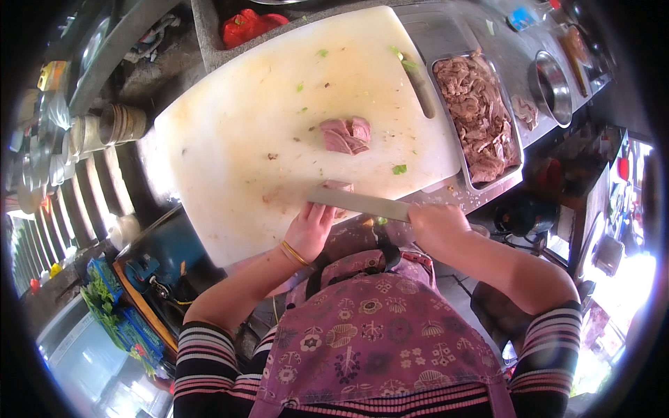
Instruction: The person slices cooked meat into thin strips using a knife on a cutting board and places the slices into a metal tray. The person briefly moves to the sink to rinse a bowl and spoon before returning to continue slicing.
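My right hand (438, 223) grips a broad-bladed kitchen knife (360, 201), its handle hidden in the fist. The blade points left and lies across a piece of cooked meat (338, 185) near the board's front edge. Against that meat, just under the blade, rest the fingertips of my left hand (312, 230); how firmly they hold it is partly hidden by the knife. Several slices of pinkish meat (346, 137) sit in a small cluster on the white plastic cutting board (235, 136), farther from me.
Right of the board, a rectangular metal tray (518, 157) holds a heap of sliced meat (473, 112). A steel bowl (562, 99) and a lone meat scrap (524, 111) are beyond it. A red plastic bag (251, 27) lies behind the board. Green scraps (400, 169) dot the surface.
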`<state>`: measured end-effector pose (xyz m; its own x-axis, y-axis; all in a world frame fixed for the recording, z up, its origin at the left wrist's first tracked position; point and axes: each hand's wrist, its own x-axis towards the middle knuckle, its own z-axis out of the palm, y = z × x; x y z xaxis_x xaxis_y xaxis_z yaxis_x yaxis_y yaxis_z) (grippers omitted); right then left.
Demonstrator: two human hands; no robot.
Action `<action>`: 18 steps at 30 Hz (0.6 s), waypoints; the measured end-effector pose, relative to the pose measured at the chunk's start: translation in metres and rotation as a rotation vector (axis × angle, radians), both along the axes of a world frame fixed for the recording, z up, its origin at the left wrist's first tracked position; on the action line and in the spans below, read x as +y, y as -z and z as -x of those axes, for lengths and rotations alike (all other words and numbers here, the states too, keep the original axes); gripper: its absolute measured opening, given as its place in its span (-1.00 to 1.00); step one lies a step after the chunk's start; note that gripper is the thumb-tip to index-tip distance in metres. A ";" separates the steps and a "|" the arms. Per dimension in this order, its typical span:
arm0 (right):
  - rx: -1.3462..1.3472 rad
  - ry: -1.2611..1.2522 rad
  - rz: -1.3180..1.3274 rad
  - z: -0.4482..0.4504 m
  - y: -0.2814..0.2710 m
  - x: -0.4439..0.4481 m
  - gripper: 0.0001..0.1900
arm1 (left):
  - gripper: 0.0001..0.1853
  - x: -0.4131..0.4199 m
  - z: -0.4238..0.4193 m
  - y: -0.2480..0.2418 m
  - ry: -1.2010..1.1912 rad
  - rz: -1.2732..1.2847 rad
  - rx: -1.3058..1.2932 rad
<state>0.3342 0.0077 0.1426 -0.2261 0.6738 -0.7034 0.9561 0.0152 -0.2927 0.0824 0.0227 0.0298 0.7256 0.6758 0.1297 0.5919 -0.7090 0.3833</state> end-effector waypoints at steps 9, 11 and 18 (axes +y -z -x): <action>0.070 -0.008 -0.069 0.044 0.060 0.038 -0.80 | -0.54 0.004 -0.006 -0.006 -0.023 0.082 -0.050; 0.062 0.026 -0.063 0.045 0.066 0.048 -0.79 | -0.52 0.001 -0.010 -0.007 -0.073 0.090 -0.061; 0.083 0.278 -0.130 0.017 0.072 0.041 -0.75 | -0.59 0.001 -0.026 -0.007 -0.189 -0.031 -0.020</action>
